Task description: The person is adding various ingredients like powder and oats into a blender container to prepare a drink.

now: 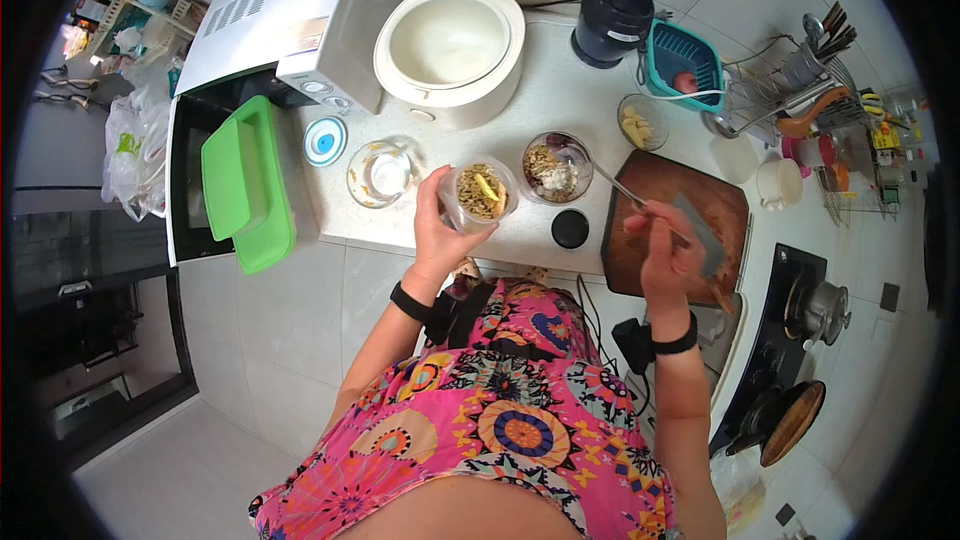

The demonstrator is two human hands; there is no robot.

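Note:
My left hand (442, 229) is wrapped around a clear plastic jar (463, 221) of brownish seeds or grains (478, 199), with a yellow piece, perhaps a scoop, on top. Just right of it, a clear blender cup (534, 191) stands on the counter, holding similar grains, white powder and something dark purple. My right hand (664, 247) grips a metal spoon (619, 185) whose far end reaches the cup's right rim. Beneath that hand lies a wooden cutting board (637, 172) with a cleaver (709, 240), partly covered by my fingers. A round black lid (570, 229) rests in front of the cup.
An open rice cooker (450, 101) and a black blender base (611, 15) stand behind. To the left are a glass bowl (379, 174), a blue-white lid (325, 141) and a green-lidded box (240, 180) by the microwave (285, 7). A dish of pale pieces (643, 122) sits near the board.

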